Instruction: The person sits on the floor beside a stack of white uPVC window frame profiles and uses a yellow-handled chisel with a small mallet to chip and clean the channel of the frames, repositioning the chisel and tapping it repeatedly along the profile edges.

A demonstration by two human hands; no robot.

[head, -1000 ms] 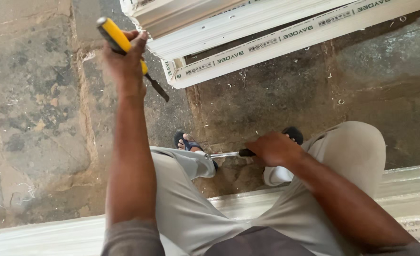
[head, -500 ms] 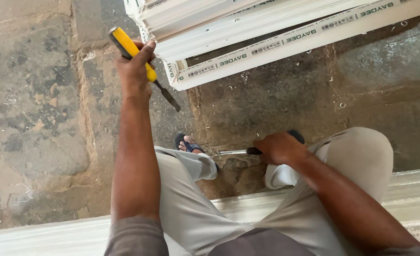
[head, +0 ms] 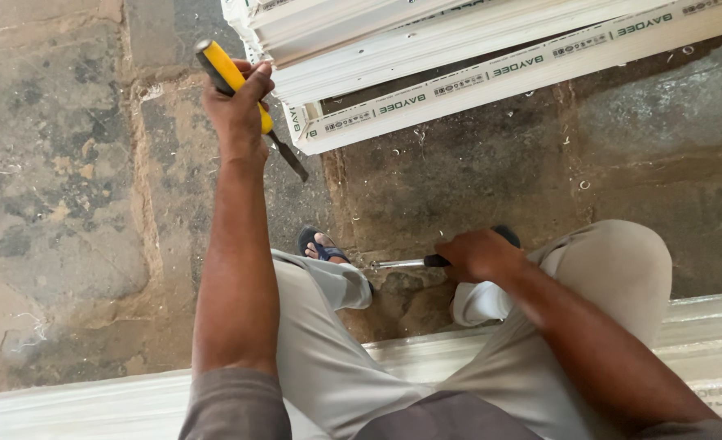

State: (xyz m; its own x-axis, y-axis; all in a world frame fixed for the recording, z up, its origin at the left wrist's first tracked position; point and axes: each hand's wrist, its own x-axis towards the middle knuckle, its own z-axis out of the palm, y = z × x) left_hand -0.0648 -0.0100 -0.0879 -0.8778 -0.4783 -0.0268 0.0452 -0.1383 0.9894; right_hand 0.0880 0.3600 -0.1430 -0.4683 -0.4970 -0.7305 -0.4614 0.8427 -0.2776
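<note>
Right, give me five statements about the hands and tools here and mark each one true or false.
1. The left hand grips a yellow-handled chisel. True.
2. The chisel's blade points away from the person. False: it points down and back towards them.
3. The right hand holds a tool with a metal shaft, pointing left. True.
4. The white window profiles lie across the person's lap. False: they lie on the stone floor ahead.
5. The person is barefoot. False: a sandal shows on one foot.
</note>
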